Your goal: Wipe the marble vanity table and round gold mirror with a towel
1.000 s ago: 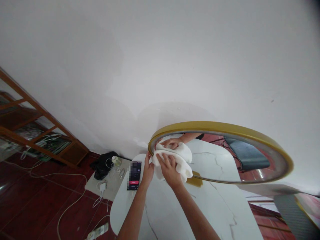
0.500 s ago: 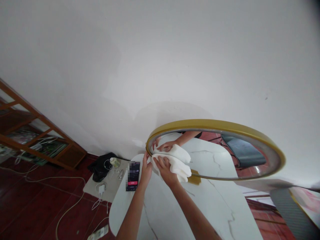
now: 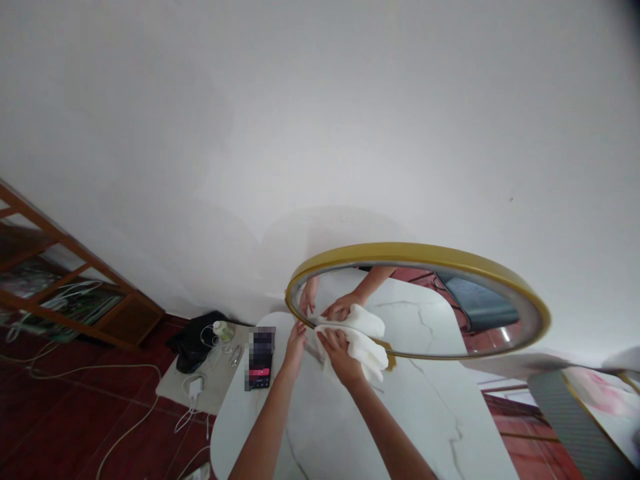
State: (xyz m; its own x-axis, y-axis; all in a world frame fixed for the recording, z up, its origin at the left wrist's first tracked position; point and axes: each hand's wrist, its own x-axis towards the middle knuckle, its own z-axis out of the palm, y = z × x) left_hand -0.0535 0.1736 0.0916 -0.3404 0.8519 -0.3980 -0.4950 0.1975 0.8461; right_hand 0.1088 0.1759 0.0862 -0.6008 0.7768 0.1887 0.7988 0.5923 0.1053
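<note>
A round mirror with a gold frame (image 3: pixel 400 252) stands tilted on a marbled white table (image 3: pixel 325 427). My right hand (image 3: pixel 345 357) presses a folded white cloth (image 3: pixel 367 357) against the lower left part of the mirror, its fingers spread over the cloth. Close by, my left hand (image 3: pixel 296 348) is at the frame's lower left edge, fingers stretched up with the tips at the rim. Both hands and the cloth are reflected in the glass. Beneath the mirror, a gold base piece (image 3: pixel 391 360) partly shows behind the cloth.
A phone (image 3: pixel 260 360) lies on the table's left side. Beyond it, a low pale surface (image 3: pixel 225 383) carries a black bag (image 3: pixel 197 340), a small bottle (image 3: pixel 223 329) and white cables. A wooden shelf (image 3: pixel 75 273) stands left; a white wall (image 3: pixel 320 133) rises behind.
My left hand has slipped lower on the rim and its fingers have loosened. My right hand and the cloth have shifted slightly down and right along the mirror. The view has turned a little.
</note>
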